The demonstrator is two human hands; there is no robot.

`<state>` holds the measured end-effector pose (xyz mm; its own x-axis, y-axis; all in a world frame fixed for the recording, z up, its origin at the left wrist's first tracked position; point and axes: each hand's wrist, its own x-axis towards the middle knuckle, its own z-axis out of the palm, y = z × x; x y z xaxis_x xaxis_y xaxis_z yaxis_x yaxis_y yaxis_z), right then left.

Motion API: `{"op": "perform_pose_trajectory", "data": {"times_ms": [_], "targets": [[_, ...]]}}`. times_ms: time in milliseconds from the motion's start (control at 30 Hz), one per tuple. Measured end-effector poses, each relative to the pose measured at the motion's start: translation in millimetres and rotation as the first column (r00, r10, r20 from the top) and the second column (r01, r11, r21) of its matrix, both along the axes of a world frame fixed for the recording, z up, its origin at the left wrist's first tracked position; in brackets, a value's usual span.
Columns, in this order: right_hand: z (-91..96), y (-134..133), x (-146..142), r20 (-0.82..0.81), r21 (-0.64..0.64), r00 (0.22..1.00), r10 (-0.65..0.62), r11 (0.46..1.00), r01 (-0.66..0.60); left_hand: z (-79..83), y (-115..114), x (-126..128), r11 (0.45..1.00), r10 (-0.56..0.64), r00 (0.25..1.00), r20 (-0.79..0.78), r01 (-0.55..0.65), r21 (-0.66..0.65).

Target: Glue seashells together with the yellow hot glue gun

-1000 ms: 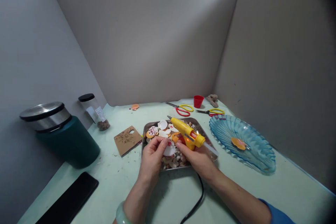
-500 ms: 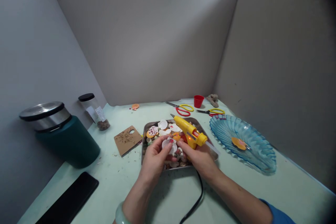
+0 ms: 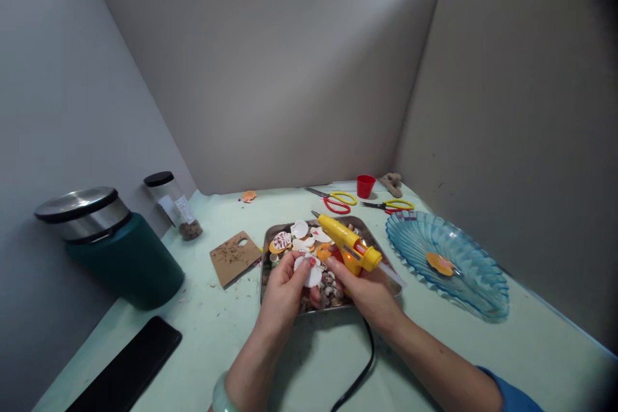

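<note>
Between thumb and fingers of my left hand [image 3: 284, 290] is a white shell [image 3: 311, 274] with a small red spot near its top. My right hand [image 3: 367, 293] is wrapped round the handle of a yellow glue gun [image 3: 345, 241], its nozzle pointing up and to the left. A clear glue stick [image 3: 392, 275] sticks out of the gun's back end, and a small orange light glows on its side. The right thumb and fingertips are close to the shell's right side; whether they touch it I cannot tell. Beneath both hands lies a metal tray [image 3: 265, 273] of shells and small stones.
A blue glass dish [image 3: 463, 251] holding an orange shell [image 3: 440, 264] is at right. Scissors [image 3: 333, 198], pliers-like snips [image 3: 389, 206] and a red cup [image 3: 365, 187] stand behind. Left are a brown board [image 3: 232, 261], a jar [image 3: 174, 206], a teal flask [image 3: 120, 257] and a black phone [image 3: 130, 367].
My left hand has shifted the white shell slightly left and tilted it, leaving a wider gap to my right fingers. The glue gun has moved slightly left.
</note>
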<state>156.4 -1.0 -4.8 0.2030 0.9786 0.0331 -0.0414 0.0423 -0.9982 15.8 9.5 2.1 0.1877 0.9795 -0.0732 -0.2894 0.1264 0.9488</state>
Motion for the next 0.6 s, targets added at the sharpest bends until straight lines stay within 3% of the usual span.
{"op": "perform_pose_trajectory", "data": {"times_ms": [100,300,433,600], "targets": [[-3.6,1,2,0.029,-0.012,0.999,0.013,1.0,-0.013,2.1,0,0,0.999,0.039,0.999,0.015,-0.039,-0.032],[4.3,3,9,-0.035,-0.018,0.98,0.194,0.981,-0.195,6.0,1,-1,0.986,0.164,0.986,0.007,-0.163,-0.045],[15.4,2,19,0.101,-0.019,0.965,0.24,0.971,-0.239,4.6,2,-1,0.98,0.195,0.98,0.039,-0.193,-0.052],[15.5,1,25,0.266,-0.055,0.934,0.239,0.971,-0.233,2.7,3,-5,0.978,0.206,0.977,0.053,-0.204,-0.04]]}}
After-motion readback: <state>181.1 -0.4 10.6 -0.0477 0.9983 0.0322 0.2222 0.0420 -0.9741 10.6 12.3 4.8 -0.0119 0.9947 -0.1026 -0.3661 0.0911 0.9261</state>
